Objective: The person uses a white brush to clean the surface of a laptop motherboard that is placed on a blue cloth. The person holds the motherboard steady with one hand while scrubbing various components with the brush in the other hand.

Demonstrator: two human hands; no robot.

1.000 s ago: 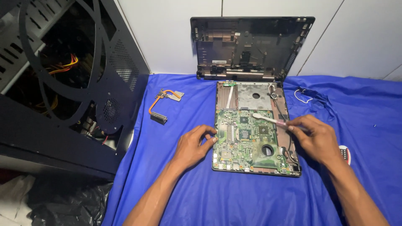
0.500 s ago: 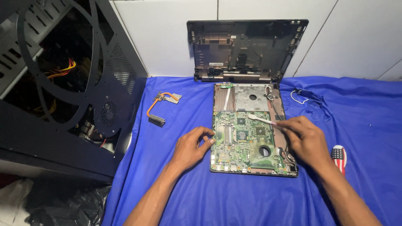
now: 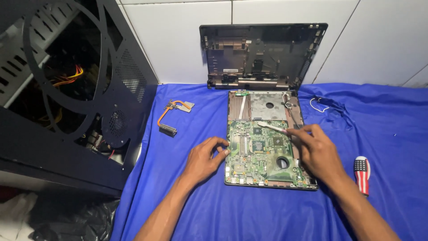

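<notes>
Opened laptop base lying flat on a blue cloth over the worktop, its green mainboard exposed and the dark lid shell propped against the tiled wall behind. The right hand pinches a slim pale tool whose tip rests on the upper part of the mainboard, near the central chips. The left hand grasps nothing; its curled fingertips press the board's left edge, apparently steadying it.

A copper heat pipe lies apart on the cloth to the left, beside a black computer case. A loose cable lies at upper right, and a striped-handled screwdriver to the right of the base.

For sound work at this step, judged from the view: keep the tool at a shallow angle so the tip slides rather than digs. Apply light force only, near connectors and not across solder joints. Hold the board firmly at its edge, fingers off the components. Which part the tip engages is too small to tell.
</notes>
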